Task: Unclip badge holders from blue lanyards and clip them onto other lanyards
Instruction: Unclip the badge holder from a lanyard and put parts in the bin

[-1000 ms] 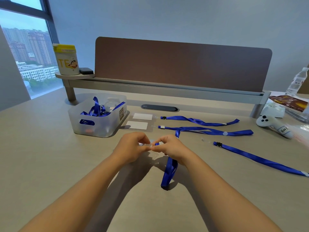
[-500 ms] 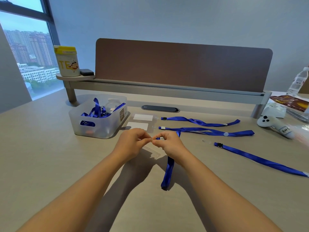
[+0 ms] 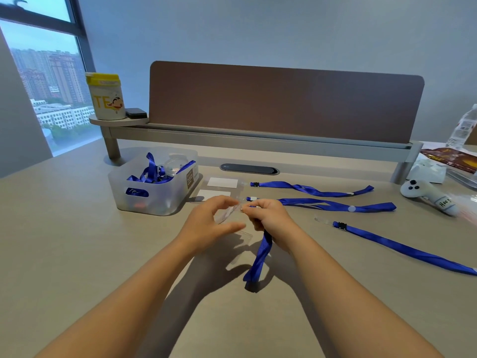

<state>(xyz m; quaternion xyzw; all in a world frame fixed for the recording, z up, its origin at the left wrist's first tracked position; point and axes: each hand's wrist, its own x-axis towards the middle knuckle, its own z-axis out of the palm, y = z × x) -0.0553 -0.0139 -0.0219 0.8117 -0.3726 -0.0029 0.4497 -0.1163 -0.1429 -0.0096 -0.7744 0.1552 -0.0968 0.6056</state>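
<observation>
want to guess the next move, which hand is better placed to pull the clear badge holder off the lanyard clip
Left. The left hand already holds the clear plastic badge holder, while the right hand pinches the clip end of the blue fabric lanyard and steadies it.

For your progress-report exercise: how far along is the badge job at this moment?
Looks done: two lanyards lie in a row, each ending at a holder. Whether they are actually clipped on is too small to tell. In hand: the right hand pinches a lanyard end, and the left hand holds a clear holder to it. Left: one lanyard with a bare clip, plus more in the bin.
</observation>
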